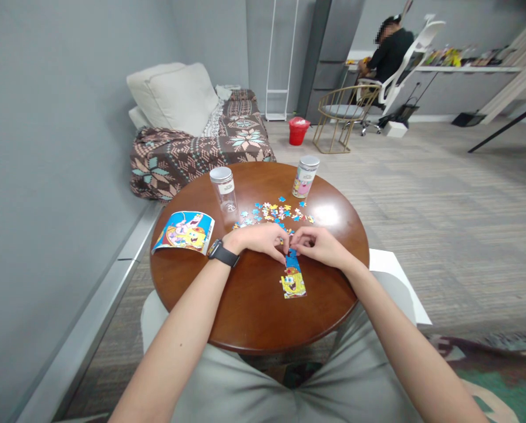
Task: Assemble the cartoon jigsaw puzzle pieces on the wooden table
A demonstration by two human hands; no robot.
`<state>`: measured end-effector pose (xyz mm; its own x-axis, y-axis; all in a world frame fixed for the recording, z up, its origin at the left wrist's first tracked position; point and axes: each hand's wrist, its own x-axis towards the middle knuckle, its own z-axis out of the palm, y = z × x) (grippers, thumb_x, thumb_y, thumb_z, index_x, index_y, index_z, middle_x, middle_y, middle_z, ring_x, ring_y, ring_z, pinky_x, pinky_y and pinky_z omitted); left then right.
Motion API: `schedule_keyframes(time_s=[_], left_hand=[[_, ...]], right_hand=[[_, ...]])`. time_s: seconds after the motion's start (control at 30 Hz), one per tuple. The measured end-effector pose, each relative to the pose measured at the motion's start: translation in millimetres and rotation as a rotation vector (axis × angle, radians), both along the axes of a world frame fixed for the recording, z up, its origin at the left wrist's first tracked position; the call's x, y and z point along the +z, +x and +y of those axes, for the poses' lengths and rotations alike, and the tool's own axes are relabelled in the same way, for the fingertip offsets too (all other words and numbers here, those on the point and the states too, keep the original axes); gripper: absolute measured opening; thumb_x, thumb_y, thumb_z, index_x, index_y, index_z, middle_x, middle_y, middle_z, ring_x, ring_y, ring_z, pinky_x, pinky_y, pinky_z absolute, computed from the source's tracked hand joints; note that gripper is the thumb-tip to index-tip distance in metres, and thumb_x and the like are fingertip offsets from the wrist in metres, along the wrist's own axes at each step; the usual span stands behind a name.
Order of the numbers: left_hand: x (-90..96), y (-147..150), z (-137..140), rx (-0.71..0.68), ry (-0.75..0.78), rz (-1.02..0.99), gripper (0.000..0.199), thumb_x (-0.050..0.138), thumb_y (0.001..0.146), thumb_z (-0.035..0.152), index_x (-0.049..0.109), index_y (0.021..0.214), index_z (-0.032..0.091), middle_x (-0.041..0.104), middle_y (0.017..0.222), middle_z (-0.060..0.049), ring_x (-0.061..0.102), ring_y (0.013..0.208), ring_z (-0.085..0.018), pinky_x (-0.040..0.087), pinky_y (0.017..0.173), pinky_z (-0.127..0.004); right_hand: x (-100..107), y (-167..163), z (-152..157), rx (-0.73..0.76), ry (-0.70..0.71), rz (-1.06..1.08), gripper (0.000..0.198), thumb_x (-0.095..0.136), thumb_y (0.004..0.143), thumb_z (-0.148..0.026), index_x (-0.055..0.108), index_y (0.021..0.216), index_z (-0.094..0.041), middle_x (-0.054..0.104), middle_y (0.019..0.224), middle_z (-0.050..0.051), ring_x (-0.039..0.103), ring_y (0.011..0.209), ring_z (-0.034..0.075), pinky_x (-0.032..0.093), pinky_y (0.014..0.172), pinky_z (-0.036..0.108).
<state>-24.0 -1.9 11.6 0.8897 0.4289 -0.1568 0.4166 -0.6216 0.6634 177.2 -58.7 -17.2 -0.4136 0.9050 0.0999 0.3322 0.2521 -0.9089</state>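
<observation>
A narrow, partly joined jigsaw puzzle [293, 283] lies on the round wooden table, blue at its far end and with a yellow cartoon face at the near end. My left hand [265, 239], with a dark watch on the wrist, curls its thumb and fingers at the puzzle's far left edge. From the other side my right hand [318, 245] pinches a small blue puzzle piece [292, 252] at the far end; the fingertips partly hide it. Beyond both hands, loose puzzle pieces [278, 212] are scattered, some covered by the left hand.
A curved picture sheet [188, 231] lies at the left of the table [245, 320]. Two lidded jars stand at the back: a clear jar [225, 191] and a printed jar [306, 177]. Behind are a covered sofa [192, 147], a red bin [297, 132] and a seated person [393, 53].
</observation>
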Motion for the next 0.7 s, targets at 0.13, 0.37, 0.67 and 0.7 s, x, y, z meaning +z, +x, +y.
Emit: schedule_keyframes(time_s=[0.13, 0.37, 0.67, 0.7], left_hand=[[0.7, 0.0, -0.4, 0.010, -0.006, 0.007, 0.027, 0.076, 0.067, 0.041, 0.067, 0.075, 0.017, 0.048, 0.055, 0.007, 0.041, 0.051, -0.007, 0.027, 0.052, -0.023], [3.2, 0.4, -1.3, 0.021, 0.003, 0.019, 0.029, 0.076, 0.066, 0.043, 0.065, 0.071, 0.017, 0.045, 0.054, 0.007, 0.042, 0.051, -0.008, 0.026, 0.051, -0.023], [2.9, 0.8, -1.8, 0.020, -0.007, 0.011, 0.027, 0.075, 0.067, 0.042, 0.066, 0.071, 0.016, 0.045, 0.054, 0.007, 0.039, 0.050, -0.007, 0.024, 0.051, -0.023], [3.6, 1.2, -2.2, 0.017, -0.004, 0.009, 0.026, 0.075, 0.067, 0.040, 0.067, 0.072, 0.016, 0.045, 0.054, 0.007, 0.039, 0.050, -0.007, 0.024, 0.050, -0.023]], right_hand=[[2.1, -0.1, -0.8, 0.024, 0.114, -0.118, 0.008, 0.062, 0.077, -0.023, 0.066, 0.078, -0.015, 0.064, 0.066, 0.000, 0.054, 0.056, 0.009, 0.042, 0.055, 0.021], [8.6, -1.7, -2.2, 0.083, 0.222, -0.217, 0.006, 0.063, 0.076, -0.019, 0.066, 0.080, -0.017, 0.063, 0.070, 0.000, 0.052, 0.060, 0.010, 0.041, 0.058, 0.022], [4.5, 2.3, -0.4, 0.015, 0.340, -0.243, 0.012, 0.052, 0.086, -0.021, 0.063, 0.084, -0.018, 0.063, 0.077, 0.002, 0.052, 0.064, 0.012, 0.043, 0.062, 0.024], [2.7, 3.1, 0.9, -0.020, 0.350, -0.243, 0.012, 0.051, 0.086, -0.021, 0.063, 0.085, -0.018, 0.063, 0.077, 0.002, 0.053, 0.064, 0.012, 0.043, 0.063, 0.025]])
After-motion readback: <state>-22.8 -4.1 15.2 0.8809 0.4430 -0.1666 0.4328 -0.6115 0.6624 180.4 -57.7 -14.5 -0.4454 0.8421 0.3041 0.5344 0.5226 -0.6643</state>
